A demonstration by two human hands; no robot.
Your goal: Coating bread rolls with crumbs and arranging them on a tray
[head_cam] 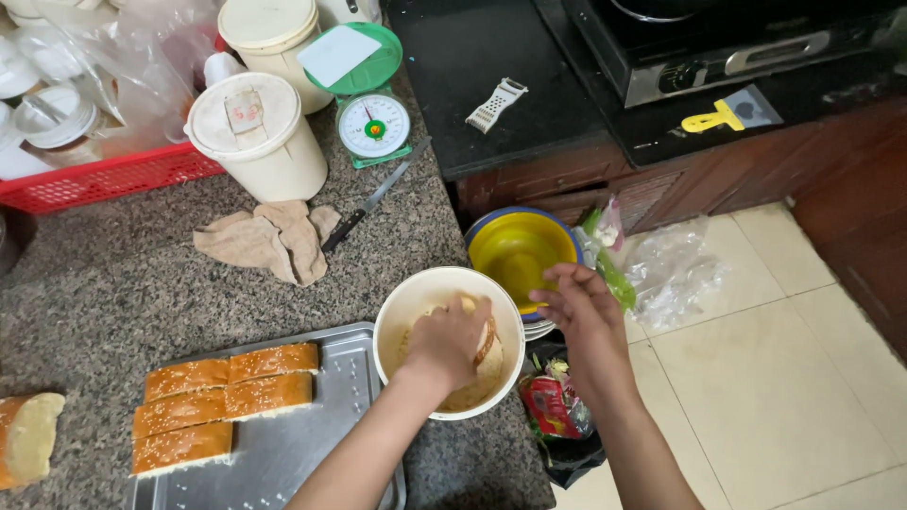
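Note:
My left hand (448, 342) is down inside a cream bowl (408, 300) at the counter's edge, its fingers closed on a piece of bread that is pressed into pale crumbs. My right hand (581, 307) hovers just right of the bowl, off the counter, fingers spread and holding nothing, above a yellow bowl with a blue rim (515, 247). Left of the cream bowl lies a metal tray (312, 444) with several sesame-topped bread pieces (225, 397) in rows.
On the granite counter (113, 283) are a beige cloth (274, 238), a knife (367, 206), a green kitchen scale (371, 113), two lidded white tubs (257, 132) and a red basket (94, 179). Bags (557, 406) hang by the counter's edge over a tiled floor.

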